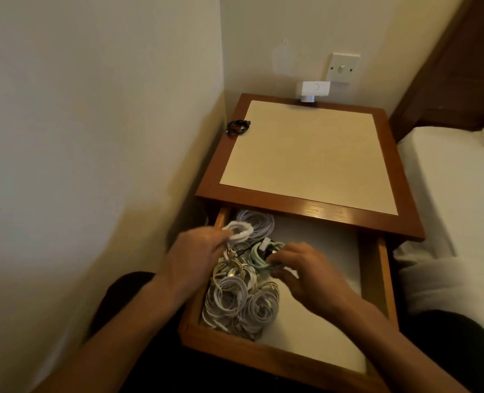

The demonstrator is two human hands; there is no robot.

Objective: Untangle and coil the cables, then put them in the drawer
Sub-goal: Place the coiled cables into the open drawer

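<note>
Left hand (198, 251) pinches a white coil (239, 231) over back-left corner of the drawer (382, 279); right hand (306, 270) curls its fingers on the green cable (259, 255) in the pile of coils (240, 299). Risk imo: tugging it may drag neighbour coils loose, & the black cable (238, 127) on the tabletop (306, 154) may get forgotten.

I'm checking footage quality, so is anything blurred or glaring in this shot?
Head view: the left hand gripping a white cable coil is motion-blurred, the right hand less so; head view also shows a glare streak on the nightstand front edge.
</note>
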